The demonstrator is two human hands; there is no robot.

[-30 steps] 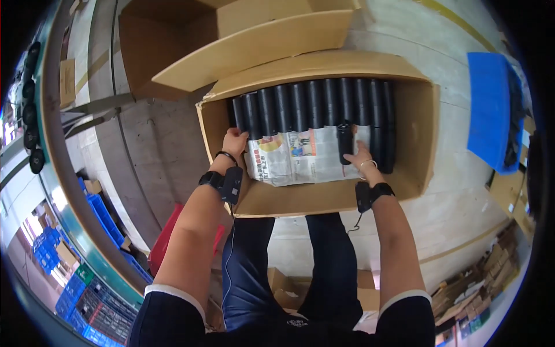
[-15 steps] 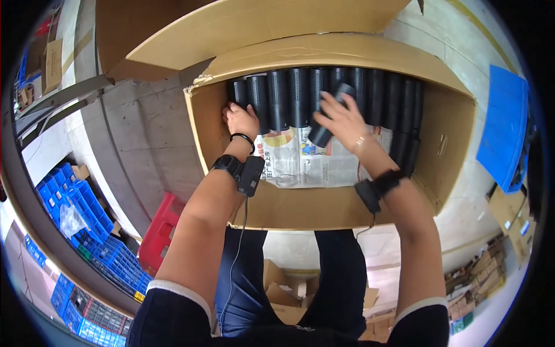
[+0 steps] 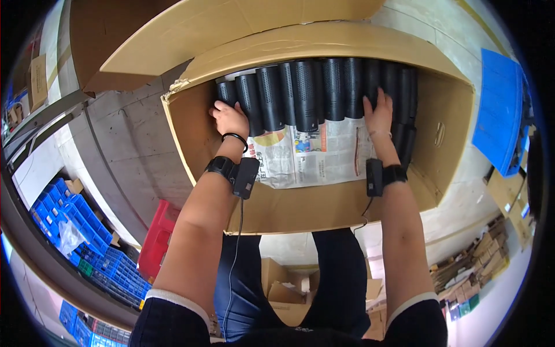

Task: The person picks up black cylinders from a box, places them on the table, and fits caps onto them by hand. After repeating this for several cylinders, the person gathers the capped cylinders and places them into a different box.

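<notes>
Black perforated cylinders (image 3: 269,98), with rows of small holes, lie side by side across the back of an open cardboard box (image 3: 300,217). One cylinder (image 3: 304,95) near the middle sticks out nearer to me than its neighbours. My left hand (image 3: 231,120) is at the row's left end, its fingers closed around the near end of the leftmost cylinder (image 3: 227,91), against the box wall. Towards the right end, my right hand (image 3: 379,113) rests with thumb and fingers spread on the near ends of the cylinders. Printed newspaper (image 3: 289,165) lines the box floor in front of the row.
A large cardboard flap (image 3: 231,29) stands up behind the box. Blue crates (image 3: 87,225) and a red plastic bin (image 3: 157,240) are at the left. On the right are a blue panel (image 3: 502,113) and stacked cardboard (image 3: 477,260). A smaller open carton (image 3: 289,289) sits between my legs.
The tilted cylinder under my right hand now lies in the row, near the middle. My right hand has moved right, onto other cylinders. My left hand stays at the left end.
</notes>
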